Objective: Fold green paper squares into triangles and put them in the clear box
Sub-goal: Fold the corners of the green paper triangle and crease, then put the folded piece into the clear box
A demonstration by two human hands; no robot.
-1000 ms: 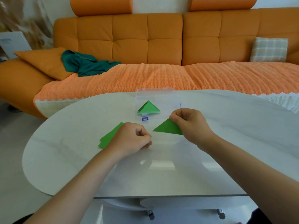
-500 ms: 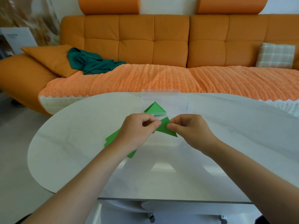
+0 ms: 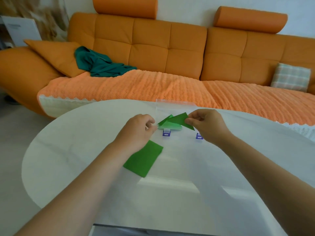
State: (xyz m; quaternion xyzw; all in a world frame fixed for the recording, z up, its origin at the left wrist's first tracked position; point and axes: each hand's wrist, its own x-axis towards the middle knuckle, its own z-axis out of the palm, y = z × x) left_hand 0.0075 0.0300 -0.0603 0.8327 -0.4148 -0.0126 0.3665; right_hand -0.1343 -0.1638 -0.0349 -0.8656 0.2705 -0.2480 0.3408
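My right hand (image 3: 206,123) pinches a folded green triangle (image 3: 181,120) by its right edge and holds it tilted just above the clear box (image 3: 175,102). Inside the box lies a stack of folded green triangles (image 3: 168,126). My left hand (image 3: 138,132) is at the box's front left corner with curled fingers, its fingertips close to the triangles' left tip. Whether it grips anything is unclear. A small stack of flat green paper squares (image 3: 144,159) lies on the white table (image 3: 187,193), partly under my left wrist.
The box has two blue latches (image 3: 166,133) on its front side, facing me. An orange sofa (image 3: 153,48) with a teal cloth (image 3: 100,63) and a plaid cushion (image 3: 289,77) stands right behind the table's far edge.
Both hands have moved away from me to the clear box. The triangle went with my right hand from above the table to over the box. The stack of squares is now uncovered.
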